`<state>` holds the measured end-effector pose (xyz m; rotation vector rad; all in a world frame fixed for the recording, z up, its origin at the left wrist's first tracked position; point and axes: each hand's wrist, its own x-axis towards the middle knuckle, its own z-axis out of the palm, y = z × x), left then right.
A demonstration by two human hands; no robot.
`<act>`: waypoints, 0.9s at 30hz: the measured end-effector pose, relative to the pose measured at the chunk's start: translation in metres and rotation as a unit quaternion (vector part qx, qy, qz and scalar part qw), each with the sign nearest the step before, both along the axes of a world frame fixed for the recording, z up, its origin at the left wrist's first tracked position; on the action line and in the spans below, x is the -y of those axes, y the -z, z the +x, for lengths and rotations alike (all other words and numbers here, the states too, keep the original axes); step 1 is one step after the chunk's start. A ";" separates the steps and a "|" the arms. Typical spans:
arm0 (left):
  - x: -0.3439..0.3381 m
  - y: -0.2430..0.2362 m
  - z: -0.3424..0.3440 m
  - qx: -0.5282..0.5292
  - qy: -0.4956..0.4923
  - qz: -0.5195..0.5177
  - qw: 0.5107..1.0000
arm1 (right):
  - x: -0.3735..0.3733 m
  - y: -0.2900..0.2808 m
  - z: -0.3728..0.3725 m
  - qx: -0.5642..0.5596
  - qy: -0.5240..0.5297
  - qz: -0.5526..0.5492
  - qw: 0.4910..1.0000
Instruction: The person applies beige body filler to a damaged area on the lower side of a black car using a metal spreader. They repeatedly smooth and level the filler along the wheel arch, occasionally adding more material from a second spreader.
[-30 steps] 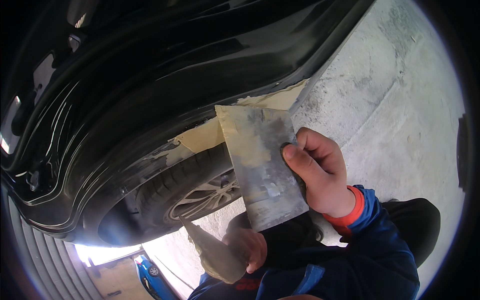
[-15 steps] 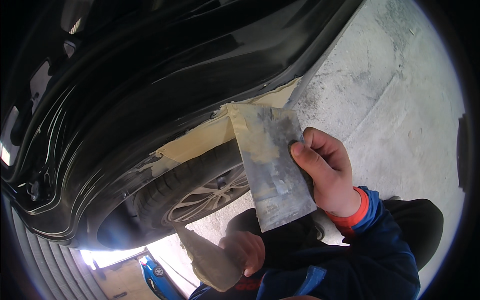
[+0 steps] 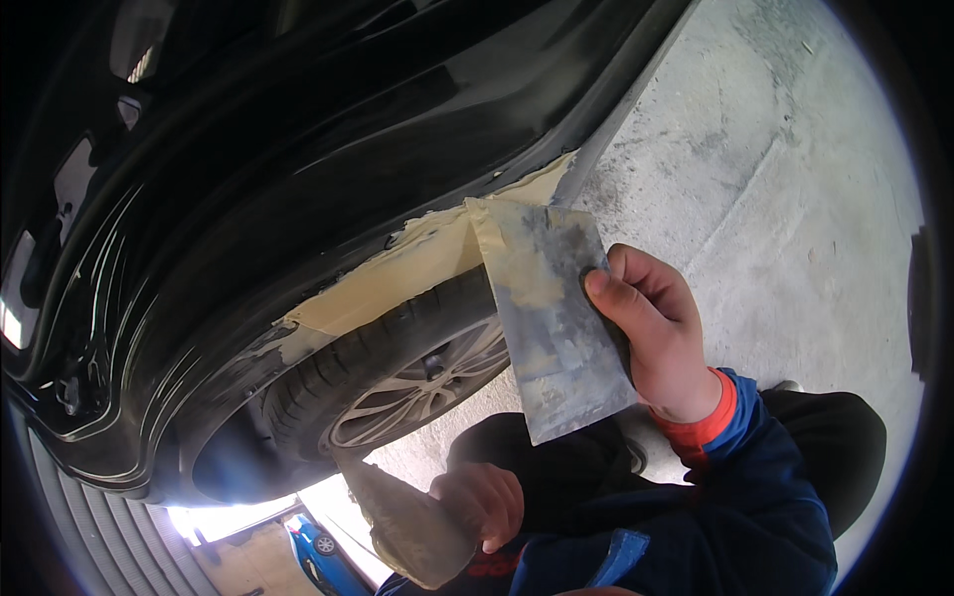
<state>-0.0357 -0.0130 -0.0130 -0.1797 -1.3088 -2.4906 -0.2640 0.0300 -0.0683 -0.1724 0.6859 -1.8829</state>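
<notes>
My right hand [image 3: 661,328] is closed on a broad, flat grey putty spreader [image 3: 556,328], thumb on its face. Beige filler smears the upper part of this blade. Its top left corner meets the beige body filler [image 3: 393,283] coating the wheel arch edge of a black car [image 3: 298,189]. Lower down, my left hand [image 3: 482,507] grips a flat, pointed plate smeared with putty [image 3: 412,531]; part of that grip is hidden behind the plate. The plate's tip is near the tyre's lower side.
Below the filler sits the car's wheel [image 3: 422,382], partly covered by the spreader. Pale concrete floor [image 3: 775,219] stretches to the right. My bent knee [image 3: 835,447] is at the right. A blue car [image 3: 323,556] and a ribbed shutter [image 3: 109,526] show at lower left.
My right hand has drawn the spreader a little to the right along the arch, baring more of the filler strip behind it. The left hand still holds its plate, nearly unmoved.
</notes>
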 end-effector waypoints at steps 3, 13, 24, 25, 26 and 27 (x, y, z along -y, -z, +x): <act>0.000 -0.001 0.000 0.006 0.004 0.005 1.000 | 0.000 0.003 -0.003 0.003 0.000 0.009 1.000; -0.004 0.001 0.000 -0.007 0.007 0.008 1.000 | -0.001 0.016 -0.006 0.065 0.018 0.040 0.997; -0.011 0.002 -0.003 -0.021 -0.039 0.035 0.998 | -0.003 0.032 -0.015 0.081 0.042 0.054 0.994; -0.012 0.002 -0.003 -0.022 -0.044 0.037 0.998 | -0.003 0.033 -0.016 0.074 0.044 0.059 0.995; -0.013 0.001 -0.002 -0.022 -0.048 0.040 0.998 | -0.002 0.035 -0.017 0.071 0.046 0.058 0.995; -0.013 0.001 -0.003 -0.023 -0.051 0.041 0.998 | -0.002 0.037 -0.019 0.068 0.048 0.060 0.995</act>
